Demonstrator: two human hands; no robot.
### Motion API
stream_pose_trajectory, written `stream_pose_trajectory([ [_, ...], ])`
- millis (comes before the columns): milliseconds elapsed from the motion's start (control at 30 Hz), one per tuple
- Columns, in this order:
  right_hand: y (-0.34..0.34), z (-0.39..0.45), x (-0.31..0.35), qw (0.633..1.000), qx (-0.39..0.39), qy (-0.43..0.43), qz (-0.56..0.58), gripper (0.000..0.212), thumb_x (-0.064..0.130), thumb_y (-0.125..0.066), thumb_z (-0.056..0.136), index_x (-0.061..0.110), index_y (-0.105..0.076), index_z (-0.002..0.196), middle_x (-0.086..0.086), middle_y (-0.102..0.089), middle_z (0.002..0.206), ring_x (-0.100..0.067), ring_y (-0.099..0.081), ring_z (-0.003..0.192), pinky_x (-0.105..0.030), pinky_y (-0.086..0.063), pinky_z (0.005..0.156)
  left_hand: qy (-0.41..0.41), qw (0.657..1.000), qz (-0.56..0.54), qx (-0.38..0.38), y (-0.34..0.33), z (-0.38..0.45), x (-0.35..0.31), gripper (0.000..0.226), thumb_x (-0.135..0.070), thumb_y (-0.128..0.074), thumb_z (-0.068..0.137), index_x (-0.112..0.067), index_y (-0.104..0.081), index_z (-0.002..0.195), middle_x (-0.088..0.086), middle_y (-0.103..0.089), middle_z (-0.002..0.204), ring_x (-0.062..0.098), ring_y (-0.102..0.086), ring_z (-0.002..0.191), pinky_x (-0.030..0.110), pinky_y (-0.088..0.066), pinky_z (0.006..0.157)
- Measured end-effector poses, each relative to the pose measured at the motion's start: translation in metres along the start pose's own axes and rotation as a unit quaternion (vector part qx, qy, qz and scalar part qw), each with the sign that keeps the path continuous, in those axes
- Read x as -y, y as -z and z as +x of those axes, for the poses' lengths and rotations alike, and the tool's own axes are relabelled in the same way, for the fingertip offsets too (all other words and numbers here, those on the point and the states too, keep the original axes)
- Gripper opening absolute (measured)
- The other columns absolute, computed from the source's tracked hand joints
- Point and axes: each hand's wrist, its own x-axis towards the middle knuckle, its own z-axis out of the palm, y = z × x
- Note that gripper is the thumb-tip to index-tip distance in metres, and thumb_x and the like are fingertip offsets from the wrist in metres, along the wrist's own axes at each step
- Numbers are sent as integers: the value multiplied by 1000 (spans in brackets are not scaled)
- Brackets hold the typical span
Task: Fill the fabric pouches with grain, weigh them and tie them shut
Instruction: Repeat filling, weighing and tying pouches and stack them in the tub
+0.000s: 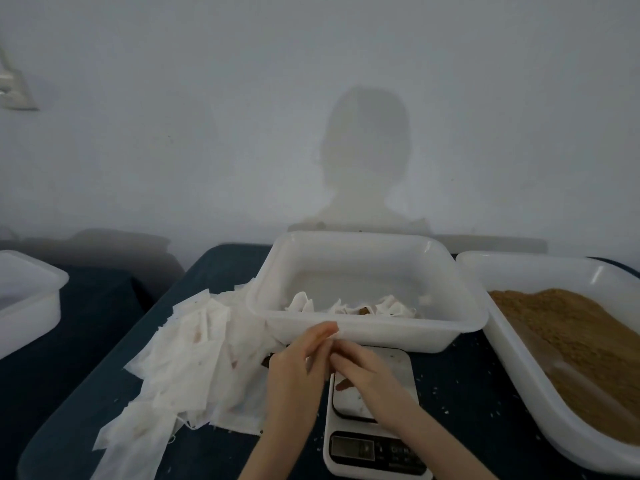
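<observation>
Above the scale point(372, 403) near the table's front edge, the left hand point(298, 372) and right hand point(367, 375) meet with fingers closed on something I cannot see, probably tying a pouch, which next needs a firm pull.

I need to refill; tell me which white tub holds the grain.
The tub at the far right, heaped with brown grain; the middle tub holds pouches.

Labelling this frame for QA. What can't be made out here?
- Scale display: head view, too blurred to read.
- What the left hand and right hand hold: hidden between their fingers.
- Grain tray: cut off by right edge.
- Far-left tub contents: cut off, unclear.
</observation>
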Motion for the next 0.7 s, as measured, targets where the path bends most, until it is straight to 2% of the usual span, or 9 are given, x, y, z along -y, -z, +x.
stream_pose_trajectory([
  [67,4,-2,-5,1000,-30,-5,6,23,20,-45,100,29,-66,96,6,-69,93,-7,-63,86,-19,-52,71,11,999,-38,22,-3,-2,-2,35,-10,-56,93,-38,-61,114,-21,-68,92,-11,-63,85,2,-43,72],
  [167,11,-3,-11,998,-57,-4,-39,26,27,-42,101,23,-67,94,10,-70,85,-5,-63,80,-20,-52,69,13,997,-44,63,-10,-6,-3,48,-9,-51,96,-44,-43,129,-19,-70,92,-7,-64,77,6,-45,72],
  [333,20,-4,-13,994,-94,4,-63,36,31,-42,101,17,-71,84,9,-70,71,-4,-62,67,-15,-47,62,60,987,-119,86,-17,-4,-7,54,-10,-50,97,-41,-29,134,-16,-70,75,-4,-64,73,7,-46,69],
  [433,27,-6,-10,994,-71,15,-79,32,27,-45,101,16,-71,86,3,-71,74,-4,-62,68,-14,-45,62,87,985,-131,78,-18,-2,-13,55,-14,-54,95,-34,-28,140,-12,-64,58,-3,-57,56,6,-42,59],
  [500,32,-8,-6,993,-63,15,-96,27,22,-49,99,19,-68,81,2,-69,72,-3,-62,66,-16,-46,62,100,985,-128,62,-19,-1,-15,54,-17,-57,94,-30,-35,141,-8,-50,49,0,-45,47,9,-38,52],
  [533,34,-8,-5,989,-72,10,-127,27,21,-50,98,19,-65,76,4,-67,68,-3,-61,64,-20,-48,62,96,988,-113,52,-20,0,-16,53,-19,-58,93,-30,-37,141,-9,-46,47,1,-41,46,10,-36,51],
  [600,38,-10,-4,968,-102,-13,-231,28,27,-51,96,21,-60,70,4,-65,65,-6,-60,62,-28,-52,65,53,997,-40,32,-21,-1,-18,55,-21,-57,94,-36,-32,140,-22,-52,53,1,-46,48,11,-39,53],
  [667,41,-13,-2,926,-146,-18,-349,28,34,-51,93,23,-56,67,4,-63,65,-8,-58,59,-25,-51,61,-3,997,75,22,-23,-3,-24,60,-19,-58,93,-39,-25,140,-34,-61,76,-4,-51,53,8,-41,57],
  [700,41,-13,-1,904,-169,-10,-392,27,36,-51,92,26,-53,67,6,-60,63,-6,-56,57,-20,-49,58,-29,992,120,23,-24,-3,-25,61,-17,-62,91,-36,-31,140,-29,-65,77,-7,-47,49,6,-38,52],
])
